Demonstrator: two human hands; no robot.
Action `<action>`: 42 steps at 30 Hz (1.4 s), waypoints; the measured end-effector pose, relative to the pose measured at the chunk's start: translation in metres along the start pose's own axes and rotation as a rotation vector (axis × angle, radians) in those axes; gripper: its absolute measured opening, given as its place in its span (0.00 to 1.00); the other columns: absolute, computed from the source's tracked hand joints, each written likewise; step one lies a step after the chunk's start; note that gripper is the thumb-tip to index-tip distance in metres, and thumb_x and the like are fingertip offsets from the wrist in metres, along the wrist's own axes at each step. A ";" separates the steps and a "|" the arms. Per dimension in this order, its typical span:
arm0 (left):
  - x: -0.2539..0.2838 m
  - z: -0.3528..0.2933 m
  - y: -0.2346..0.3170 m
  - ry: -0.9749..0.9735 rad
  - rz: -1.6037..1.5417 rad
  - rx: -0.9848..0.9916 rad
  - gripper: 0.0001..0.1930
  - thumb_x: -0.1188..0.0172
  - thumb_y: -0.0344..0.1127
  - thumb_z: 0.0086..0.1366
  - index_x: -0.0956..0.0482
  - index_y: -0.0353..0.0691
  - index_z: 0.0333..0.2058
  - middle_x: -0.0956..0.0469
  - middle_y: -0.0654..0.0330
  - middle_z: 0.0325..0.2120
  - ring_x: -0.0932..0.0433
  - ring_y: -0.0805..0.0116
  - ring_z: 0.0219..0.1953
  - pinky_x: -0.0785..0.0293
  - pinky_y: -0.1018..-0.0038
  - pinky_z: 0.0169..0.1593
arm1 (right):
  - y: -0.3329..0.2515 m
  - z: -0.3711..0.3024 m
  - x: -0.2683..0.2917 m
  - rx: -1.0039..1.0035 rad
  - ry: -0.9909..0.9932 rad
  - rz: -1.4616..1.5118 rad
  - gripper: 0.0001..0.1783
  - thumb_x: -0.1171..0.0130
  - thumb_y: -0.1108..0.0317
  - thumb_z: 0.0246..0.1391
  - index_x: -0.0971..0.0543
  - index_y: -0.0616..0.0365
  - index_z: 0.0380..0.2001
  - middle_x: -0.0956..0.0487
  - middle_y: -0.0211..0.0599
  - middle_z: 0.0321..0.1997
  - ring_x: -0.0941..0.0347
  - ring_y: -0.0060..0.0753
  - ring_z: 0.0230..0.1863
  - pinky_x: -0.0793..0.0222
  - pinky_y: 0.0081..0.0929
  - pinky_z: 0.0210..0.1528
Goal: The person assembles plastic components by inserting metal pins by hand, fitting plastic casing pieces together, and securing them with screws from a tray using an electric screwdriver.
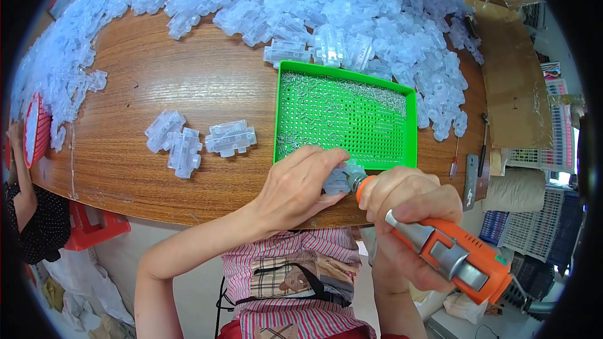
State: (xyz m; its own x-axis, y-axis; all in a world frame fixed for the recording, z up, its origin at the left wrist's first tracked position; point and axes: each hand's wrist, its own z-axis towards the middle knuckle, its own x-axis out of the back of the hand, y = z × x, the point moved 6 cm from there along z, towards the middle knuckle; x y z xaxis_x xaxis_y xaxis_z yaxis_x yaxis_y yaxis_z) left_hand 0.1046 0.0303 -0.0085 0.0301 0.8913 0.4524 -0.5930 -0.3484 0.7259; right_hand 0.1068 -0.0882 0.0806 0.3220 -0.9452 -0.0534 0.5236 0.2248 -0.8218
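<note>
My left hand [301, 185] is closed around a clear plastic housing [337, 180] at the table's near edge, just below the tray. My right hand [408, 204] grips an orange electric screwdriver [468, 257], its tip pointing left against the held housing. Whether the tip sits on a screw is too small to tell. A green perforated tray [411, 125] with many small silver screws lies right beyond both hands. To the left of the tray rest three more clear plastic housings [230, 138], one apart and two touching each other.
A big heap of clear plastic parts [301, 0] covers the table's far side and left. A red basket [39, 129] stands at the left edge near another person's arm [24, 176]. On the right lie a screwdriver [454, 162], a hammer-like tool [483, 144] and a cardboard sheet [512, 81].
</note>
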 end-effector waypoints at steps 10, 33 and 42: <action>0.011 0.005 0.017 -0.078 0.131 0.017 0.26 0.32 0.36 0.48 0.29 0.37 0.47 0.25 0.55 0.34 0.25 0.57 0.38 0.27 0.66 0.41 | -0.006 0.005 0.007 -0.001 0.236 0.086 0.40 0.53 0.27 0.48 0.32 0.61 0.33 0.32 0.30 0.14 0.34 0.26 0.16 0.34 0.24 0.17; 0.145 0.094 -0.146 -0.008 0.592 0.202 0.23 0.32 0.32 0.48 0.29 0.41 0.43 0.27 0.51 0.36 0.25 0.50 0.39 0.27 0.61 0.41 | 0.001 0.010 0.048 -0.078 0.350 0.130 0.39 0.51 0.30 0.49 0.33 0.63 0.32 0.32 0.33 0.14 0.35 0.26 0.15 0.33 0.25 0.19; 0.123 0.053 -0.056 0.014 0.039 0.226 0.18 0.31 0.31 0.50 0.26 0.34 0.39 0.22 0.54 0.36 0.22 0.62 0.40 0.28 0.70 0.47 | 0.007 0.008 0.059 -0.081 0.399 0.103 0.37 0.55 0.30 0.51 0.33 0.59 0.33 0.36 0.31 0.13 0.39 0.25 0.15 0.40 0.21 0.20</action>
State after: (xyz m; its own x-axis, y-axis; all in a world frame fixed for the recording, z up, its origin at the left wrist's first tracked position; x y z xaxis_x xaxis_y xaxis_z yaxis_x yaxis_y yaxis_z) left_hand 0.1841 0.1441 0.0337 -0.0013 0.8794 0.4761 -0.3982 -0.4372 0.8064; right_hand 0.1359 -0.1405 0.0762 0.0304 -0.9398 -0.3404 0.4361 0.3189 -0.8415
